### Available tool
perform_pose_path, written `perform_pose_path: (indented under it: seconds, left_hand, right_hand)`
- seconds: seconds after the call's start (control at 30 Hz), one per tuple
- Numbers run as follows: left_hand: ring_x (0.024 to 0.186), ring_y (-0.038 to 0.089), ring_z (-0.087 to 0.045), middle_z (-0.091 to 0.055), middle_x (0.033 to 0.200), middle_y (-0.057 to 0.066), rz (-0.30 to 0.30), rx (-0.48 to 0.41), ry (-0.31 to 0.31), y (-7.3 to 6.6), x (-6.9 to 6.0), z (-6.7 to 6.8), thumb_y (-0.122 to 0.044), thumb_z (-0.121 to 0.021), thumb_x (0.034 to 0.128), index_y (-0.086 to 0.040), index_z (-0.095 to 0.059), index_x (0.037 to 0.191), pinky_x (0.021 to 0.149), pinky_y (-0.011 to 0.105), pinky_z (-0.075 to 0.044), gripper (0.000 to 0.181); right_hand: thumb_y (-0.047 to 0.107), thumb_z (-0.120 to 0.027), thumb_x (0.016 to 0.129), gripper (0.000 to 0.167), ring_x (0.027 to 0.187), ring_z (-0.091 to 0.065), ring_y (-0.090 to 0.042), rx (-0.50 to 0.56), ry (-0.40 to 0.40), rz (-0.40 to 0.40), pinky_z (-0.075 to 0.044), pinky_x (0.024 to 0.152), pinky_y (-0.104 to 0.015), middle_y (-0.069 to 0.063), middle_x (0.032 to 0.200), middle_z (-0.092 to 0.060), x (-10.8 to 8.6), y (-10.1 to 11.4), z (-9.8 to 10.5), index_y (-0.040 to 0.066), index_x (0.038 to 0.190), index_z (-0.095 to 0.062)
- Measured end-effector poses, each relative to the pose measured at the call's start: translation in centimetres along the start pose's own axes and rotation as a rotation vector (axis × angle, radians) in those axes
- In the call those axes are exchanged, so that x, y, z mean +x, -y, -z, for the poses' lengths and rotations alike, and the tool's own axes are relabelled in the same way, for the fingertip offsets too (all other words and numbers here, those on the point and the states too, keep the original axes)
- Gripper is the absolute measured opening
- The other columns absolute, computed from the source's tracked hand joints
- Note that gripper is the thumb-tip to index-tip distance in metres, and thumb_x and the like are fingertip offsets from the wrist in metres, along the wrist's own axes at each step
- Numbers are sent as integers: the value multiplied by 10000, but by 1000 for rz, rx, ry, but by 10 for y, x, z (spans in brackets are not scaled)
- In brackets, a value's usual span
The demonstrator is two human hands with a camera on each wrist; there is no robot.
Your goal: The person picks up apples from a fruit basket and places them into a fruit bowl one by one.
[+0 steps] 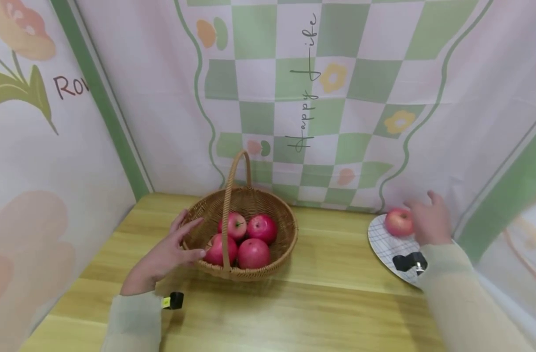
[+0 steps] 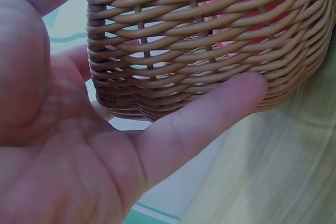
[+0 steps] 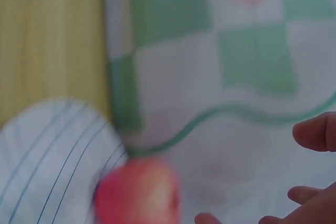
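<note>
A brown wicker basket (image 1: 289, 244) with an upright handle holds several red apples (image 1: 254, 253). The left hand (image 1: 168, 252) is at the basket's left side, fingers spread around its rim; in the left wrist view this hand (image 2: 100, 145) has its thumb and fingers along the woven wall (image 2: 210, 51). At the right, another apple (image 1: 398, 222) rests on a white plate (image 1: 382, 244) with a line pattern. The right hand (image 1: 431, 222) is just right of that apple, fingers spread and holding nothing; the right wrist view shows its fingertips apart from the apple (image 3: 137, 192).
The wooden table (image 1: 329, 293) extends between the basket and the plate (image 3: 47, 150). A printed checkered cloth (image 1: 316, 98) hangs behind the table, with fabric walls at both sides. Black wrist devices sit below each hand.
</note>
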State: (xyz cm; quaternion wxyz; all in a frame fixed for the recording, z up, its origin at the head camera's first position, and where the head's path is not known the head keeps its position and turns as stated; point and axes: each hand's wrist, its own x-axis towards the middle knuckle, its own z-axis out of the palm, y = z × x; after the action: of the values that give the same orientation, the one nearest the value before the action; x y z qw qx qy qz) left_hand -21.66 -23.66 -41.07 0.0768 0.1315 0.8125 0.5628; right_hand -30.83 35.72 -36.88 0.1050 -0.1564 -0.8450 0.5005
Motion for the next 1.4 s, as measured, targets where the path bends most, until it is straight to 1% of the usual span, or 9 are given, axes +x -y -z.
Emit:
perform_pose_path:
  seconds: [0.1,0.13,0.27,0.33,0.5,0.67,0.93,1.13,1.4]
  left_hand:
    - [1151,439,-560,199,1629,-9,-4,7,-11,0,0,1,-185,-790,874,-149,-280,1580,741,406,-586,871]
    - [1163,453,-546,191,1630,-17,-4,3,-14,0,0,1,-185,-794,870,-158,-286,1578,745,411,-586,871]
    - [1234,517,-453,164,1634,-40,-12,-9,-26,-2,1,-1,-182,-803,860,-170,-312,1569,750,423,-585,862]
    - [1287,536,-381,150,1637,-46,-21,13,-31,-3,2,-2,-192,-806,857,-165,-326,1564,753,433,-583,855]
    - [1412,525,-153,117,1645,-11,-55,148,-57,-6,4,-3,-260,-811,847,-158,-335,1561,926,567,-485,865]
    - [1429,515,-91,114,1647,8,-60,191,-62,-10,5,-5,-276,-811,844,-151,-320,1566,1007,677,-350,882]
    - [1427,521,-105,111,1648,28,-62,256,-71,-15,5,-10,-305,-813,835,-203,-338,1560,995,733,-306,872]
    - [1430,522,-93,107,1649,30,-70,264,-72,-17,5,-13,-324,-820,829,-224,-343,1558,999,742,-285,877]
    - [1417,533,-134,95,1650,50,-91,262,-69,-20,4,-16,-321,-824,820,-214,-353,1553,994,719,-323,877]
  right_hand:
    - [337,-609,982,825,1330,-348,-374,137,28,67,-518,849,-317,-99,1655,-64,-22,41,-21,212,1618,-98]
    - [301,-619,985,810,1368,-314,-354,206,64,91,-513,887,-302,-72,1661,-36,-31,55,-29,233,1617,-117]
    - [112,-615,988,785,1315,-402,-348,501,306,179,-559,832,-314,-56,1659,-48,-70,98,-66,267,1609,-160]
    - [69,-601,987,780,1325,-401,-356,550,427,227,-538,887,-363,-78,1651,-82,-89,113,-85,231,1610,-161]
    - [40,-674,935,814,1287,-453,-388,584,660,257,-519,926,-437,-37,1630,-177,-128,135,-136,201,1597,-227]
    - [19,-719,894,805,1338,-414,-368,519,799,256,-509,942,-444,-3,1601,-256,-154,143,-179,217,1567,-323]
    - [130,-798,854,735,1103,-564,-315,295,835,279,-534,803,-340,-128,1230,-578,-170,138,-229,334,1480,-471]
    - [109,-829,823,778,1172,-552,-338,179,851,297,-517,901,-399,-133,1398,-529,-172,136,-245,348,1477,-485]
    - [291,-850,804,853,1377,-391,-260,-191,810,649,-360,1088,-442,-33,1533,-417,-172,136,-250,225,1535,-416]
